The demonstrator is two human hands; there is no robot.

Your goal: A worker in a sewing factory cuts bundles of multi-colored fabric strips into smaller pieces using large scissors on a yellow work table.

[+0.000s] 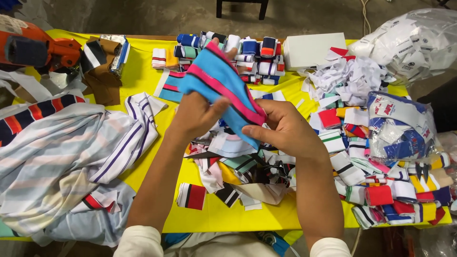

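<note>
We hold a blue knit collar strip with pink and black stripes [221, 83] above the yellow counter [143, 71], our left hand [195, 114] and right hand [281, 126] both with fingers clamped on it. Just below lies a loose heap of striped fabric scraps [243, 166]. If our pinch loosens, we judge the strip could drop into that heap and get mixed up.

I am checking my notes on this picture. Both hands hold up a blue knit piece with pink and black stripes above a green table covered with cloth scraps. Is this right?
Not quite: the table is yellow, not green. The head view shows it. The rest stands: the left hand and right hand hold up the blue knit piece with pink and black stripes above the cloth scraps.
</note>
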